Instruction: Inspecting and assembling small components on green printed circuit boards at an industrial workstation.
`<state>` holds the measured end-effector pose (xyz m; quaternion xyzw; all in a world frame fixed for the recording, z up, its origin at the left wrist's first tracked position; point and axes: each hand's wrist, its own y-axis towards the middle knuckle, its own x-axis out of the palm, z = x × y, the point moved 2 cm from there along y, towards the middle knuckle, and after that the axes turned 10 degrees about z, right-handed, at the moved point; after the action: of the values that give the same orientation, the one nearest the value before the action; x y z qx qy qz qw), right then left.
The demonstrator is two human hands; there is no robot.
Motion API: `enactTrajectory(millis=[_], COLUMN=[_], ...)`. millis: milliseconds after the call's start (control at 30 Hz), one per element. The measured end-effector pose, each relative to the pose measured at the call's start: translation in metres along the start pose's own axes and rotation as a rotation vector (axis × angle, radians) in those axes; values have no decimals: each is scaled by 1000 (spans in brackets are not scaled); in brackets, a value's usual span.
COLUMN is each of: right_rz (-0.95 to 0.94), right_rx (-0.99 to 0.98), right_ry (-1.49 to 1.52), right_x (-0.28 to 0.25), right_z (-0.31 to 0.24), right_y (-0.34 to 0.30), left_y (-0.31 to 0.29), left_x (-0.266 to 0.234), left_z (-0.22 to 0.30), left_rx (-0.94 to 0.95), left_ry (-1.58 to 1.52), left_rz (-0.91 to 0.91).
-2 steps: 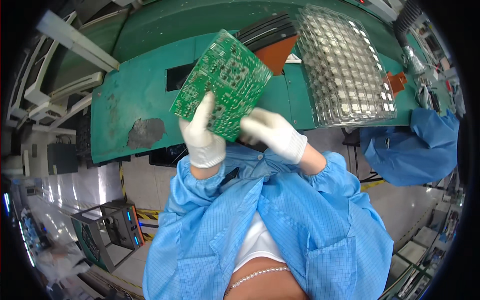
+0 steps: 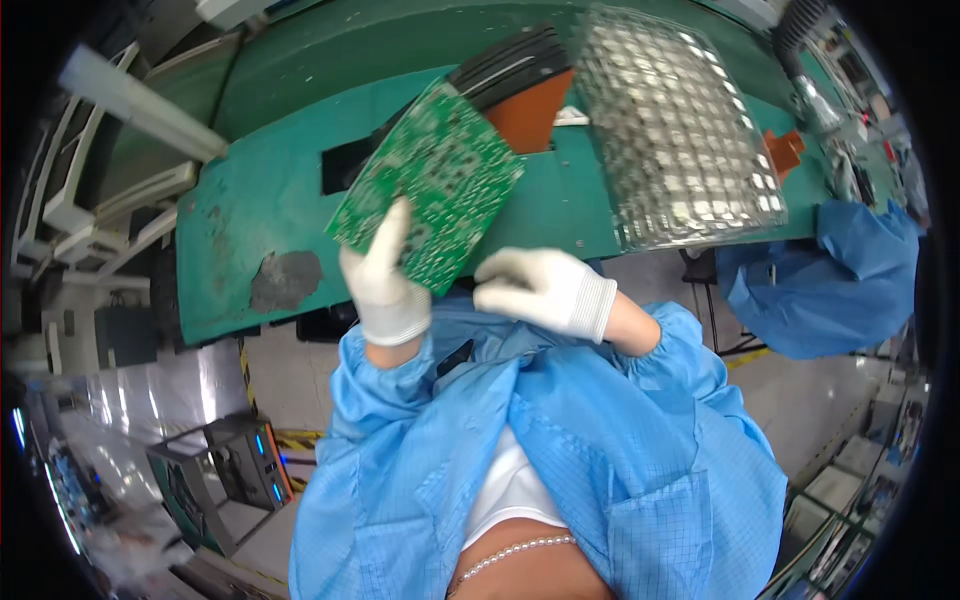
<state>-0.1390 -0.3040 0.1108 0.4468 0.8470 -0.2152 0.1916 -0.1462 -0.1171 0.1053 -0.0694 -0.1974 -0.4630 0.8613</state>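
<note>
A green printed circuit board, with rows of solder points across the side that shows, is tilted in front of me. My left hand, in a white knit glove, grips its lower left edge with the thumb over the face. The fingers behind the board are hidden. To the right of the board's lower corner is my right hand, gloved the same way and apart from the board. Its fingers are bent, with a gap between them and the thumb, and nothing shows in them.
A green workbench with a worn grey patch lies beyond my hands. Behind the board stands an orange and black holder. Stacked clear plastic trays with many pockets sit at the right. A blue cloth drapes over a seat.
My right hand has drawn away from the board's lower right edge. The board and my left hand have shifted slightly left and down; the whole view has also moved a little.
</note>
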Motion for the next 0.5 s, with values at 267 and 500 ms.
enactTrajectory(millis=[267,500], right_rz=[206,765], right_rx=[-399,-52], right_ry=[-276,-864], right_x=[-151,-339], right_z=[-22,108], right_y=[-80,-55], left_y=[16,14], left_x=[-24,-24], left_z=[3,2], left_rx=[-91,39], left_ry=[118,292], left_rz=[-99,-157])
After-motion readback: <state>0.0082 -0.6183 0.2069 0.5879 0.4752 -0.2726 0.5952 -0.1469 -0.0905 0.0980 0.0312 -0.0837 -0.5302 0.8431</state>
